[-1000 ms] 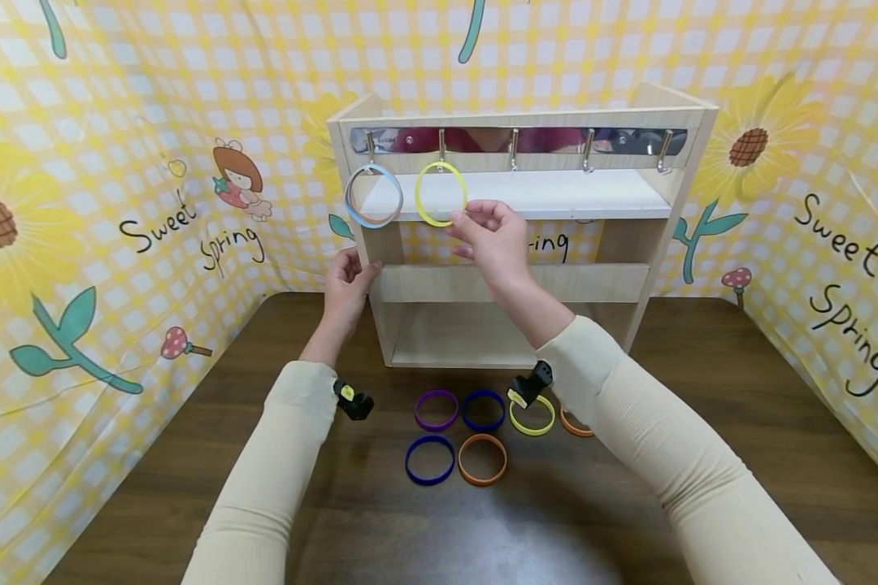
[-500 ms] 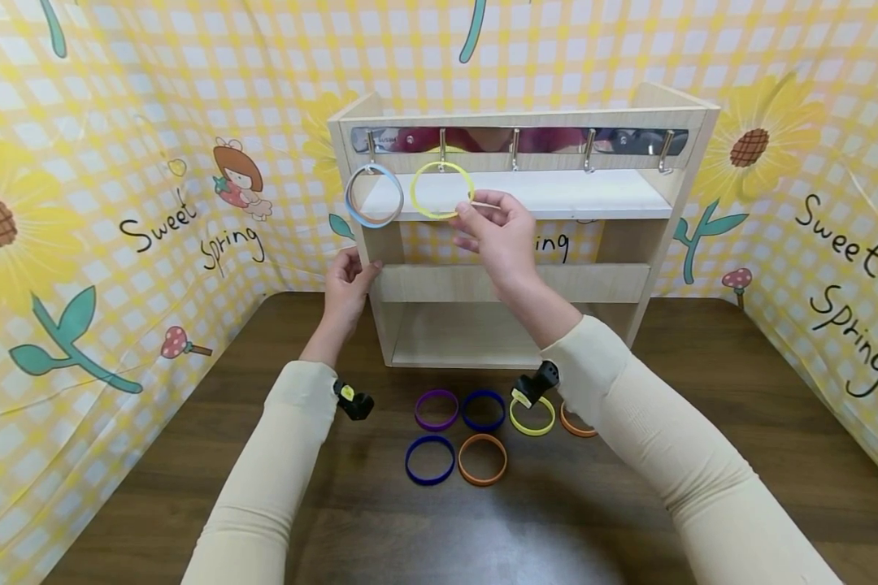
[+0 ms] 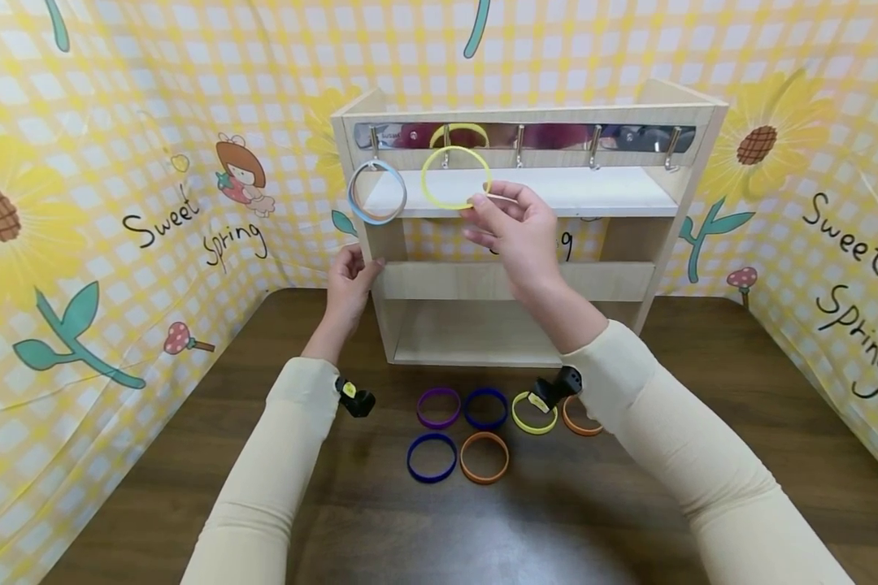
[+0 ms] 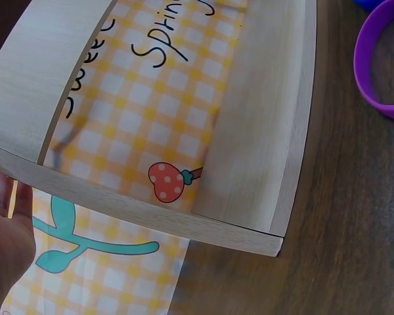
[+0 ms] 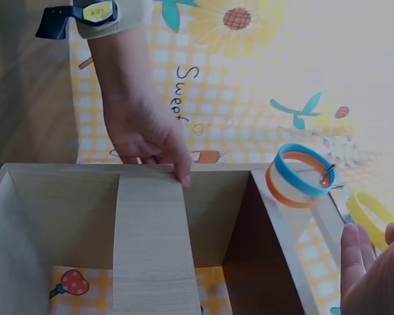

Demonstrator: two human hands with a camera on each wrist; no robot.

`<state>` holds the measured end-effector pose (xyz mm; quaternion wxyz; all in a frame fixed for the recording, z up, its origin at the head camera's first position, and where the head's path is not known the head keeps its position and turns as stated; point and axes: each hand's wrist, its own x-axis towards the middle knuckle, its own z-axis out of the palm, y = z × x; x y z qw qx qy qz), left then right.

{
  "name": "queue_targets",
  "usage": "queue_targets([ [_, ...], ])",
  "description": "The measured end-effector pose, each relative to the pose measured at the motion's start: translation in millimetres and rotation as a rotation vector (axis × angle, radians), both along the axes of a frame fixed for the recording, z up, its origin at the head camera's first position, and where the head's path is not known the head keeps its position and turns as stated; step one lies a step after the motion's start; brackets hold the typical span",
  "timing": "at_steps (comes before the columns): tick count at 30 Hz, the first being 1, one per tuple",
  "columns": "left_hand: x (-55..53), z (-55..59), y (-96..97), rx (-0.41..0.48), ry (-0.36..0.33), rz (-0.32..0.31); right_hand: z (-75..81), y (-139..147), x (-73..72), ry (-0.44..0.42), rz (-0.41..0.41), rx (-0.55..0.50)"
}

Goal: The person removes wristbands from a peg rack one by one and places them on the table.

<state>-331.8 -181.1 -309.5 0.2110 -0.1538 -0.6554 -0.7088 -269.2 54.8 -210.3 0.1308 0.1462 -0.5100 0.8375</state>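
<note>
My right hand [image 3: 523, 231] pinches a yellow silicone wristband [image 3: 487, 166] by its lower right edge, between thumb and fingers. The band is raised before the second hook [image 3: 446, 146] from the left; whether it touches the hook is unclear. My left hand [image 3: 347, 284] grips the left side of a wooden shelf [image 3: 512, 282], thumb at the front edge. In the right wrist view, that hand [image 5: 141, 131] shows beside the shelf's side panel. A light blue wristband [image 5: 302, 172] and an orange one [image 5: 292, 198] hang together on the leftmost hook.
On the dark table [image 3: 380, 520] before the shelf lie a purple wristband [image 3: 439, 426], two dark blue ones, a yellow one [image 3: 534, 431] and two orange ones. More metal hooks [image 3: 519, 146] line the rail to the right. Yellow checked cloth [image 3: 285, 65] surrounds the table.
My right hand has moved right and slightly up, carrying the yellow wristband away from its straight hang below the second hook. My left hand keeps its place on the shelf.
</note>
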Motion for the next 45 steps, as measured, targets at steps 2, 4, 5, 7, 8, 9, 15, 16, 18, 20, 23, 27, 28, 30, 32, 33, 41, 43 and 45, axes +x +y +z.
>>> queue_targets([
  [2, -0.5, 0.0, 0.0, 0.001, 0.002, -0.002, 0.5, 3, 4.4, -0.003, 0.010, 0.008],
  [4, -1.1, 0.0, -0.1, 0.003, 0.004, -0.003, 0.3, 7, 8.9, -0.006, 0.020, 0.025],
  [5, -1.2, 0.0, -0.1, 0.005, 0.004, -0.005, -0.3, 9, 11.1, -0.008, 0.028, 0.033],
  [7, -1.6, 0.0, -0.2, 0.006, 0.002, -0.007, -2.3, 13, 15.3, -0.007, 0.044, 0.053],
  [8, -1.8, -0.1, -0.2, 0.006, 0.000, -0.007, -3.8, 15, 17.2, -0.006, 0.055, 0.061],
  [9, -1.9, -0.2, -0.3, 0.006, -0.003, -0.008, -5.4, 18, 19.2, -0.004, 0.066, 0.069],
  [15, -2.4, -0.8, -2.0, 0.004, -0.012, -0.011, -17.8, 31, 30.1, 0.010, 0.103, 0.148],
  [16, -2.6, -0.8, -2.1, 0.005, -0.012, -0.011, -19.9, 33, 31.6, 0.011, 0.105, 0.159],
  [18, -3.1, -0.9, -2.2, 0.008, -0.011, -0.014, -23.8, 38, 34.4, 0.009, 0.112, 0.171],
  [20, -3.2, -0.8, -2.2, 0.009, -0.009, -0.014, -27.7, 43, 36.5, 0.004, 0.114, 0.185],
  [23, -3.1, -0.4, -1.7, 0.007, -0.007, -0.011, -34.3, 50, 38.6, -0.010, 0.115, 0.202],
  [27, -3.0, -0.1, -1.4, 0.004, -0.014, -0.009, -43.5, 59, 41.5, -0.023, 0.118, 0.238],
  [28, -3.1, -0.2, -1.5, 0.004, -0.015, -0.010, -45.9, 62, 42.2, -0.026, 0.123, 0.248],
  [30, -3.3, -0.5, -1.7, 0.004, -0.017, -0.009, -51.3, 67, 43.9, -0.034, 0.128, 0.277],
  [32, -3.3, -0.7, -2.4, 0.004, -0.015, -0.009, -56.9, 71, 45.7, -0.044, 0.137, 0.308],
  [33, -3.2, -0.8, -2.6, 0.005, -0.016, -0.009, -60.0, 73, 46.5, -0.052, 0.141, 0.320],
  [41, -3.2, -0.2, -2.7, 0.007, -0.010, -0.017, -84.1, 86, 52.5, -0.137, 0.180, 0.405],
  [43, -3.3, -0.1, -2.3, 0.004, -0.005, -0.018, -89.9, 90, 53.8, -0.158, 0.188, 0.427],
  [45, -3.4, 0.0, -1.9, 0.005, -0.001, -0.019, -95.9, 93, 55.3, -0.176, 0.198, 0.443],
])
